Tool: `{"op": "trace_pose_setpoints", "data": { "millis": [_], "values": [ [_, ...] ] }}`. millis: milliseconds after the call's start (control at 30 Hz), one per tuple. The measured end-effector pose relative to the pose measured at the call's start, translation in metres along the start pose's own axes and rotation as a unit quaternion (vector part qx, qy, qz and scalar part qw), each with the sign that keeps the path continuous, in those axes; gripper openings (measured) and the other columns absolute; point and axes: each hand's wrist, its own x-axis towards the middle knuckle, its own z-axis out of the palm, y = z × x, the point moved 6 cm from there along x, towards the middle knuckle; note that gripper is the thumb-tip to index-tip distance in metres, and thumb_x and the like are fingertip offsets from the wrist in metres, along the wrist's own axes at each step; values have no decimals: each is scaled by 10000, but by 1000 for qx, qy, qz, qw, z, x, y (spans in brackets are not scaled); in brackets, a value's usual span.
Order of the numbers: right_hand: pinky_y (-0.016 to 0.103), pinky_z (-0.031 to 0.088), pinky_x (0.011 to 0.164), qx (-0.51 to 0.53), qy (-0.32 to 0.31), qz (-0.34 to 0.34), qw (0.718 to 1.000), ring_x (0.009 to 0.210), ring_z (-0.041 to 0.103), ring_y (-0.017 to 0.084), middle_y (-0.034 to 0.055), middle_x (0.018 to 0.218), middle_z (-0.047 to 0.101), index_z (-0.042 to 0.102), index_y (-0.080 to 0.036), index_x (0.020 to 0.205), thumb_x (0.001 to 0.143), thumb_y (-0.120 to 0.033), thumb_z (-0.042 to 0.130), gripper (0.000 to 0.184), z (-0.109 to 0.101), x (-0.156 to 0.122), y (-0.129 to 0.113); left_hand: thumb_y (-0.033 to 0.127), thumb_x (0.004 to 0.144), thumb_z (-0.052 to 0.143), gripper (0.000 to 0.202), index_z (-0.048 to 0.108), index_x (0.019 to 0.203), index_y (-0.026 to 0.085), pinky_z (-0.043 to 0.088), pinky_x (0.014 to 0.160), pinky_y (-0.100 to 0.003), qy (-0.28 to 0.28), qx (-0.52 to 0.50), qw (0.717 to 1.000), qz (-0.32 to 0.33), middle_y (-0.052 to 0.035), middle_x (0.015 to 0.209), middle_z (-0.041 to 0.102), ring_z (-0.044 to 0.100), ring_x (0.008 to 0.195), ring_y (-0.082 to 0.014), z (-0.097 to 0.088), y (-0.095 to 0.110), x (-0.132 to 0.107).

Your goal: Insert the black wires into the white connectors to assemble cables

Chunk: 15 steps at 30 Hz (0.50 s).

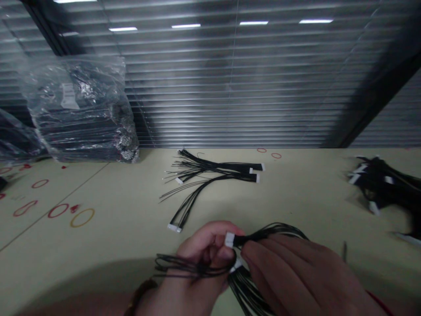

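At the upper left of the frame, a clear plastic bag (79,109) packed with dark wire bundles leans against the window blinds (230,87), and a second bag (16,138) sits at the far left edge. Red rings (58,210) and a yellow ring (82,217) mark the pale counter (131,228). Mid-counter, a loose group of black wire harnesses (210,173) lies well apart from the hands.

At bottom centre, the left hand (200,259) clenches its fingers around a looped black wire harness (174,263). The right hand (296,276) grasps the same tangle with its fingers just behind a white connector (229,239). A second white connector (236,265) sits between the hands, and it is partly hidden, so its hold is hard to judge.

A sharp tug this near a connector could pull a wire from its housing, and the trailing loops could snag into knots. A blurred heap of harnesses (381,186) lies at the right edge.
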Motion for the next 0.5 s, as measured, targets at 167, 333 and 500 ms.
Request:
{"op": "trace_pose_setpoints", "data": {
  "millis": [167, 333, 500],
  "values": [
    [250, 357, 503, 112, -64, 121, 984, 542, 517, 105, -25, 644, 565, 506, -189, 790, 902, -141, 393, 166, 1, 1, 15, 393, 762, 697, 266, 578, 930, 225, 256, 435, -153, 60, -4, 998, -34, 53, 624, 446, 297, 496, -70, -9, -7, 6],
    [181, 262, 437, 486, -270, 408, 724, 485, 333, 69, -38, 550, 395, 457, -174, 690, 862, -278, 380, 215, 21, -7, 26, 366, 751, 670, 284, 534, 941, 204, 246, 419, -157, 68, 22, 996, -43, 64, 607, 419, 280, 479, -67, -12, -11, 11],
    [184, 244, 460, 579, -280, 466, 608, 457, 285, 57, -48, 491, 368, 470, -157, 676, 779, -336, 468, 206, 21, -2, 23, 323, 732, 673, 300, 526, 962, 199, 221, 399, -157, 64, 25, 997, -37, 67, 612, 434, 260, 458, -57, -13, -12, 10]
  ]
}}
